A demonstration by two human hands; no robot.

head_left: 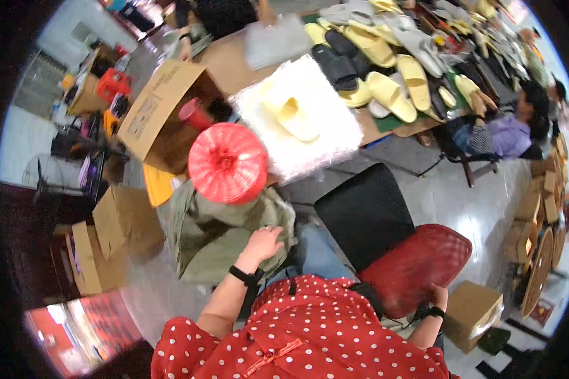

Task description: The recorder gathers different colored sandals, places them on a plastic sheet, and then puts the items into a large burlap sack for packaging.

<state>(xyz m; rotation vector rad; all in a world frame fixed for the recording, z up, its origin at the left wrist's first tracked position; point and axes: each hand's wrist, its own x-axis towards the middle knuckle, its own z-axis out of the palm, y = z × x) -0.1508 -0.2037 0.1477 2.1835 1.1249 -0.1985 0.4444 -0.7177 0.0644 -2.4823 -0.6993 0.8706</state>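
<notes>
My left hand (263, 244), with a black band at the wrist, is over the right side of an olive-green sack (202, 243); its fingers are loosely bent and apart. At the near edge of a chair's red seat (417, 268), my right hand (437, 298) grips the rim, its fingers partly hidden. The chair's black backrest (367, 211) stands beyond the seat. A roll of red plastic twine (227, 163) sits above the sack. One pale yellow slipper (295, 119) lies on a stack of clear plastic bags (335, 136) at the table's near edge.
An open cardboard box (161, 110) stands left of the bags. Yellow, black and grey slippers (392, 96) cover the table's right side. A seated person in purple (509, 136) works there. Another cardboard box (473, 314) is beside my right arm; more boxes (128, 222) stand at left.
</notes>
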